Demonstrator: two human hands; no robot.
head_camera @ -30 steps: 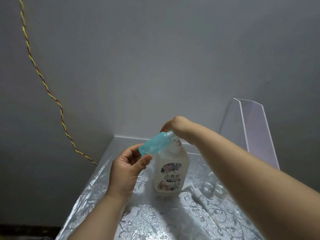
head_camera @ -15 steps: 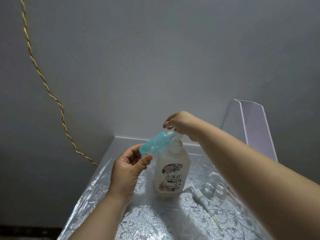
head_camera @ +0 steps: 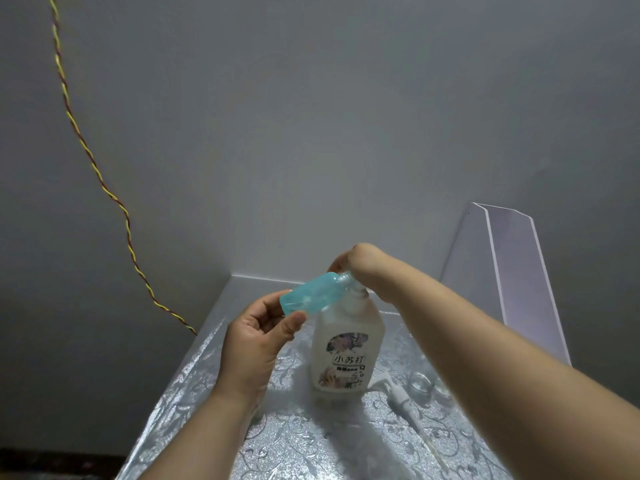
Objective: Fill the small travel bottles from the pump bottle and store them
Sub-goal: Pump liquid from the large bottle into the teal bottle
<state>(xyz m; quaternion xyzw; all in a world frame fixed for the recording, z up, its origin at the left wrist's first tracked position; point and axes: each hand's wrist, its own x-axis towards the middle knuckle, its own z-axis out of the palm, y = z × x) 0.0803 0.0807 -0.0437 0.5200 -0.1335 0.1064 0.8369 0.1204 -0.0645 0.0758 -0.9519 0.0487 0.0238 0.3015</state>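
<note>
The filling looks to be in its early or middle stretch. The person's left hand [head_camera: 254, 344] pinches the base of a blue travel bottle [head_camera: 311, 295] between thumb and fingers [head_camera: 273, 301], holding it tilted so that its open neck points up and away from those fingers, right under the right hand [head_camera: 360, 268]. The right fingers [head_camera: 337, 266] are curled down over the top of the pump bottle [head_camera: 346, 348], which stands upright directly beneath them. The spout is hidden by the hand, so I cannot see liquid passing. Nor can I tell how full the blue bottle is, as its tinted wall gives nothing away.

Two small clear containers [head_camera: 420, 384] sit well below the right fingers, beside the forearm, and I would guess they are yet to be filled. Capping and storing seem to lie wholly ahead. A loose white pump part with a thin tube [head_camera: 398, 396] lies close to the pump bottle's foot.

The bench [head_camera: 194, 393] wears a shiny silver covering with a floral pattern and is tucked into a corner of plain grey walls. A clear plastic stand [head_camera: 512, 271] rises off beyond the right fingers, and a twisted yellow-and-red wire [head_camera: 93, 161] trails down the wall far out past the left fingers.
</note>
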